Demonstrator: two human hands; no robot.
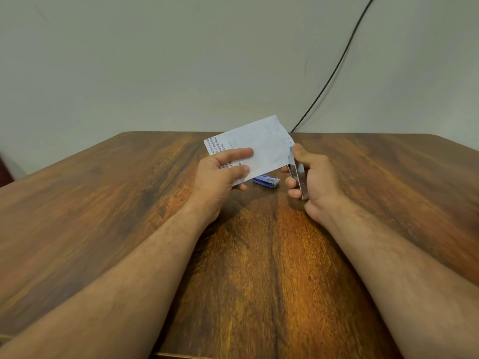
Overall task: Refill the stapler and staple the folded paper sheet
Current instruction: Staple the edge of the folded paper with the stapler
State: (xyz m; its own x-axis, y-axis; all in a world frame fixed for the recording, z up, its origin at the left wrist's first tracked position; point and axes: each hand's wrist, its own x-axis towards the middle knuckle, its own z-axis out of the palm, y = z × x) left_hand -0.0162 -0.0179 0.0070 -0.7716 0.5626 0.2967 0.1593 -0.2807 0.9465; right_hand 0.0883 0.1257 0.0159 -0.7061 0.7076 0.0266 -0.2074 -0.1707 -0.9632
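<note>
folded paper sheet (255, 149) held up above the wooden table (103, 216), printed text at its left end, right edge meeting the nose of the stapler (298, 177). left hand (220, 177) pinching the sheet's lower-left part, thumb on the near face, other fingers behind. right hand (309, 172) wrapped closed round the small metal stapler, thumb on top near a blue tip; can't tell if the paper edge is actually inside the mouth. likely the stapling step, refill probably done. paper light, thin, floppy: best pinched close to the stapled edge to stop sag, no hard pull or it tears. stapler rigid, smooth metal, could slip; squeeze near the front. blue staple box (266, 181) lying on the table just below the sheet, between the hands. black cable (337, 66) on the wall behind.
</note>
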